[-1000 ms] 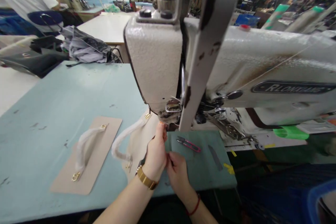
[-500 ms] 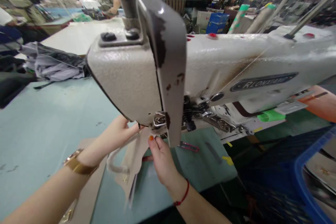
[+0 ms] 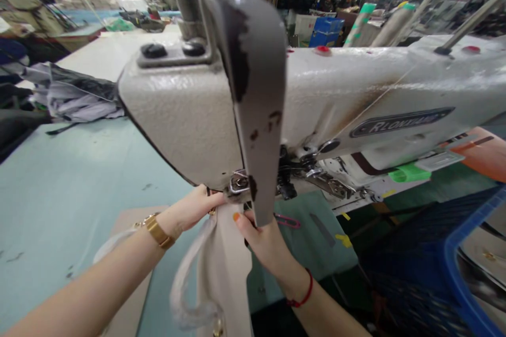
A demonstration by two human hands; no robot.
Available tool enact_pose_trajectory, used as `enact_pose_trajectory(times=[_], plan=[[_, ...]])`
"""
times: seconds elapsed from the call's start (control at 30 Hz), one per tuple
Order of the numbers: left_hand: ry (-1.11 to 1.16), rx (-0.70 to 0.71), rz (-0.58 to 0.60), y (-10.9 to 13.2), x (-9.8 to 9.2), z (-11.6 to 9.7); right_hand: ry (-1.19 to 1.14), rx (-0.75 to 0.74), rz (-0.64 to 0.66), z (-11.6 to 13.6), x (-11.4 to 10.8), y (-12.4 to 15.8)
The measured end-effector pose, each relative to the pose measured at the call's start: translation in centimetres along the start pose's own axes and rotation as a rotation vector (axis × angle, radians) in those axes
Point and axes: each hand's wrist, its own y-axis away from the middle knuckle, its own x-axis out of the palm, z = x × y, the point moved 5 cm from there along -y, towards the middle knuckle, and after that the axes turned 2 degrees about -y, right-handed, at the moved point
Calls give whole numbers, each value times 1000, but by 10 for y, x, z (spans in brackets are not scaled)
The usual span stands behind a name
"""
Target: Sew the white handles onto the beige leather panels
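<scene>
A beige bag panel (image 3: 231,268) hangs down toward me from under the head of a white sewing machine (image 3: 182,121). Its curved handle (image 3: 184,279) is wrapped in clear plastic and joined by gold-coloured fittings. My left hand (image 3: 193,210), a gold watch at its wrist, grips the panel's upper left part close to the needle area; some fingertips are hidden behind the machine head. On the right edge, my right hand (image 3: 263,237) pinches the panel, thumb on top and the other fingers partly behind the metal guard (image 3: 263,116). The needle itself is hidden.
Another beige panel (image 3: 138,295) lies under my left forearm on the green tabletop (image 3: 79,179). Pink-handled snips (image 3: 288,220) rest right of the guard. A blue basket (image 3: 450,253) holding beige pieces stands at the right. Folded grey cloth (image 3: 75,95) sits far left.
The panel has swung from a slant to nearly straight toward me, showing more of its face and handle. My left hand has shifted right, and my right hand has moved slightly right and down.
</scene>
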Motion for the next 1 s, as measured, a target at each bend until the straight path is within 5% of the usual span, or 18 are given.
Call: enact_pose_trajectory(times=[0.2, 0.4, 0.63, 0.77, 1.0], plan=[[118, -31, 47, 12, 17, 9, -33, 43, 118, 4, -15, -4], [-7, -11, -6, 19, 12, 4, -72, 77, 194, 5, -24, -15], [-460, 324, -379, 74, -7, 41, -293, 325, 346, -4, -28, 21], [-269, 133, -307, 94, 9, 77, -334, 337, 298, -18, -18, 44], [-102, -30, -245, 84, 40, 60, -231, 214, 143, -15, -8, 54]])
